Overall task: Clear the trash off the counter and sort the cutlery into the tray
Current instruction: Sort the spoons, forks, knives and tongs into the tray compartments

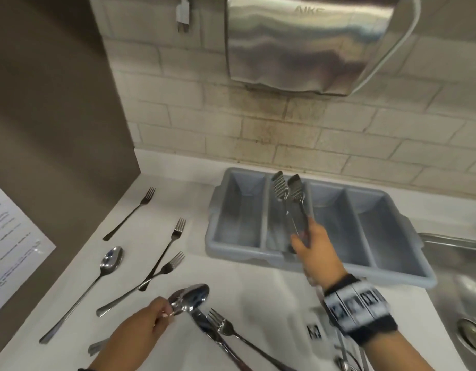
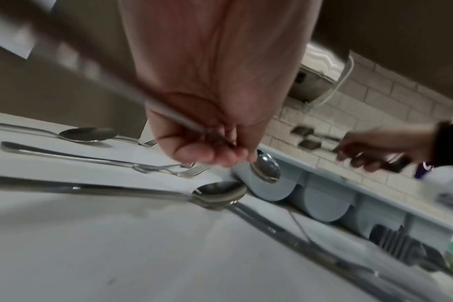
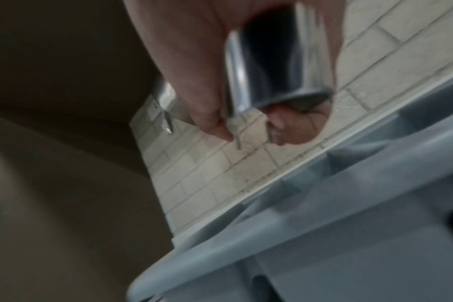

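Right hand: grips the tongs by the handle end, heads over the tray, second slot from the left.
Left hand: pinches a spoon near the counter's front.
Doing it well: lower the tongs lengthwise, then release.
Tray: four slots, seemingly empty; near ends hidden.
Counter: forks and another spoon left.

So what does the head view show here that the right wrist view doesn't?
Only the head view shows the left hand holding a spoon, the loose forks and another spoon on the counter, the sink, and the tongs' slotted tips over the tray's second compartment from the left. Only the right wrist view shows the tongs' looped end against the palm. Both share the right hand, the grey tray, and the tiled wall.
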